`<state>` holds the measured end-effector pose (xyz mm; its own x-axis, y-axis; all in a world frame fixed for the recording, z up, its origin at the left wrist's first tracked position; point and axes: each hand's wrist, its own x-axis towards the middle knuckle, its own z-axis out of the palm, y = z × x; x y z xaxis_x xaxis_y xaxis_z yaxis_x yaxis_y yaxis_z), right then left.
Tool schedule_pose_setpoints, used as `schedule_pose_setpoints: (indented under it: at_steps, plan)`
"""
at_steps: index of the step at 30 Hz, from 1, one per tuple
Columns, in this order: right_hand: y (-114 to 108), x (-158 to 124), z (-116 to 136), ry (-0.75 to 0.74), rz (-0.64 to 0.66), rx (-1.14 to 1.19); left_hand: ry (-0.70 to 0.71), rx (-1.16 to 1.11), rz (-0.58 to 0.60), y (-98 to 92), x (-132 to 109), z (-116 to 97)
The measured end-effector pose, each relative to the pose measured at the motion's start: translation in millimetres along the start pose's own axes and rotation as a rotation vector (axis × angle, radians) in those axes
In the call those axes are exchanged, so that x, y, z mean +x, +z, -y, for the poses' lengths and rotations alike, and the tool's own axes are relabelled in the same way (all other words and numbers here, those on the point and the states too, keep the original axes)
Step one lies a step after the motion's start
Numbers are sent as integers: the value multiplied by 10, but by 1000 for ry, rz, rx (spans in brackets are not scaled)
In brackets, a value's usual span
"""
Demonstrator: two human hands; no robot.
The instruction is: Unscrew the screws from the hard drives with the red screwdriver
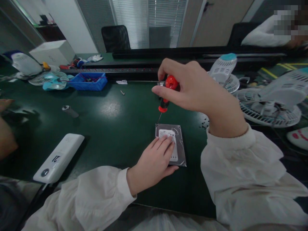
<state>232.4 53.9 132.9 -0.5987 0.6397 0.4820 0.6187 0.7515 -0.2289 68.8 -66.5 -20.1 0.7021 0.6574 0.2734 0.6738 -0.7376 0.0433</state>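
A silver hard drive with a white label lies on the green table. My left hand rests flat over its label, fingers stretched out and the thumb along the near edge. Above the drive, my right hand is closed around a red and black screwdriver, with thumb and index finger at the handle. The screwdriver stands slightly tilted, its shaft reaching down to the drive's far left corner. Whether the tip sits in a screw is too small to tell.
Left are a white power bank, a small grey cylinder and a blue bin. White fans stand right, near small dark screws. Another person's arm shows at left; a white-sleeved person sits across.
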Motion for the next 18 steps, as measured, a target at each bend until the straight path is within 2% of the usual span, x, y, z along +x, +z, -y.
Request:
schedule_pose_setpoints:
  at_steps: [4, 8, 12, 15, 18]
  plan:
    - [-20, -1, 8, 49, 9, -17, -2, -3, 11, 5, -4, 0]
    - [-9, 20, -4, -13, -2, 81, -1, -4, 11, 4, -9, 1]
    - [15, 23, -13, 25, -46, -31, -2, 0, 20, -2, -10, 4]
    - [-15, 4, -21, 103, -1, -99, 0, -4, 21, -1, -8, 6]
    - [-53, -7, -34, 61, 63, -2, -3, -12, 12, 4, -7, 7]
